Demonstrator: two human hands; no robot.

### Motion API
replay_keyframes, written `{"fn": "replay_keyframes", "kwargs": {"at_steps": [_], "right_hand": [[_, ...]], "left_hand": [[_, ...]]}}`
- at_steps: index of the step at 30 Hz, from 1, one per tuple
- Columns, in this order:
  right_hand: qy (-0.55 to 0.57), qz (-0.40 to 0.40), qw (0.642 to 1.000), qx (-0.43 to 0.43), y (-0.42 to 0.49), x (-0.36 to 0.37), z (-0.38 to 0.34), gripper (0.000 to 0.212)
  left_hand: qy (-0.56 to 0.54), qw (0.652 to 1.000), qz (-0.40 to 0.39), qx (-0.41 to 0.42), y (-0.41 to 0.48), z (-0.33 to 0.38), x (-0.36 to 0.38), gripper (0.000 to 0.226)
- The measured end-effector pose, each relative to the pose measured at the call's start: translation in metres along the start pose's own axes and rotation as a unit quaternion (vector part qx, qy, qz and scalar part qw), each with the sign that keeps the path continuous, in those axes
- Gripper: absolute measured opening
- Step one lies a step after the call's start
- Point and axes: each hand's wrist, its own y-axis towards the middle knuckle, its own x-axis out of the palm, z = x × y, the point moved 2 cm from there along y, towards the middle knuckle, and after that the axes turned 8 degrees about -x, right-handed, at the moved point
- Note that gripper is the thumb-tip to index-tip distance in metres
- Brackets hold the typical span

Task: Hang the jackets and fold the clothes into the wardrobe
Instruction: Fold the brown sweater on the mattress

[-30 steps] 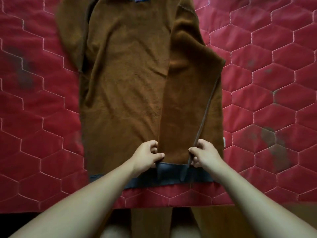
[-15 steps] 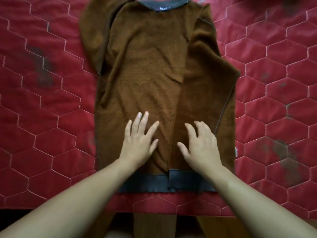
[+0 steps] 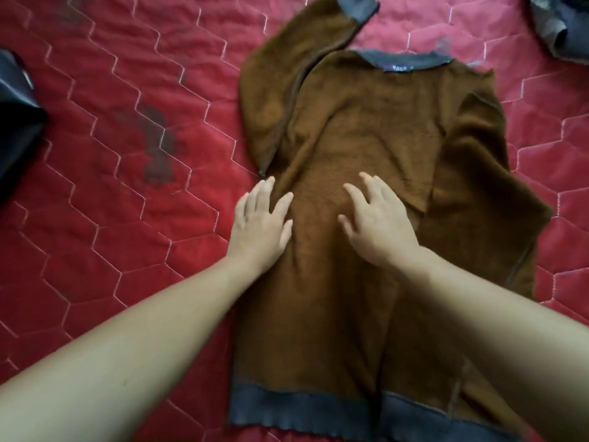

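A brown fleece top point(image 3: 366, 129) with grey collar and grey hem lies flat on the red quilted bed cover point(image 3: 127, 186). Its right sleeve is folded down over the body; its left sleeve is folded up toward the collar. My left hand point(image 3: 263, 218) lies flat with spread fingers on the top's left edge at mid-height. My right hand point(image 3: 377, 221) rests flat on the middle of the top, fingers spread. Neither hand holds anything.
A black garment point(image 3: 16, 122) lies at the far left edge of the bed. Another dark grey garment point(image 3: 561, 27) sits at the top right corner. Dark stains mark the quilt left of the top.
Both hands let go of the hem, opened flat and slid up the top toward its middle. The left hand moved out to the left edge. My view shifted up and left.
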Motion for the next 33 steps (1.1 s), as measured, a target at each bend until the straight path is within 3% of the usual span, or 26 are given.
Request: {"fn": "replay_keyframes", "kwargs": {"at_steps": [3, 7, 10, 13, 15, 17, 20, 23, 25, 28, 31, 33], "right_hand": [[-0.003, 0.003, 0.999, -0.051, 0.061, -0.006, -0.025, 0.065], [-0.045, -0.061, 0.996, -0.051, 0.109, 0.001, -0.055, 0.062], [-0.107, 0.020, 0.993, -0.045, 0.132, -0.011, -0.068, 0.042], [-0.142, 0.078, 0.986, -0.028, 0.157, -0.029, -0.068, 0.034], [-0.144, 0.028, 0.988, -0.050, 0.171, -0.031, -0.064, 0.038], [-0.109, 0.002, 0.993, -0.048, 0.184, -0.032, -0.061, 0.040], [-0.035, 0.047, 0.998, 0.003, 0.210, -0.044, -0.058, 0.041], [-0.170, 0.020, 0.985, -0.019, 0.232, -0.056, -0.056, 0.065], [-0.243, 0.008, 0.968, -0.062, 0.243, -0.058, -0.054, 0.056], [-0.268, 0.080, 0.952, -0.121, 0.247, -0.065, -0.051, 0.030], [-0.219, 0.179, 0.944, -0.167, 0.232, -0.090, -0.060, 0.022], [-0.205, 0.192, 0.939, -0.197, 0.212, -0.104, -0.066, 0.021]], "left_hand": [[0.037, 0.998, 0.035, 0.036, 0.041, -0.016, -0.001, 0.054], [0.084, 0.996, 0.023, 0.004, 0.056, -0.046, 0.002, 0.061], [0.085, 0.996, 0.027, 0.007, 0.053, -0.064, 0.002, 0.056], [-0.016, 0.999, 0.027, -0.011, 0.064, -0.066, -0.012, 0.042], [-0.092, 0.994, 0.021, -0.047, 0.082, -0.062, -0.029, 0.036], [-0.136, 0.986, 0.000, -0.093, 0.108, -0.059, -0.041, 0.045], [-0.162, 0.967, -0.061, -0.185, 0.144, -0.063, -0.046, 0.050], [-0.206, 0.955, -0.052, -0.207, 0.156, -0.068, -0.048, 0.031], [-0.249, 0.952, -0.026, -0.177, 0.149, -0.070, -0.051, 0.026], [-0.274, 0.948, -0.024, -0.158, 0.138, -0.070, -0.050, 0.030], [-0.286, 0.924, -0.055, -0.247, 0.129, -0.072, -0.045, 0.035], [-0.326, 0.882, -0.069, -0.333, 0.129, -0.071, -0.045, 0.025]]}}
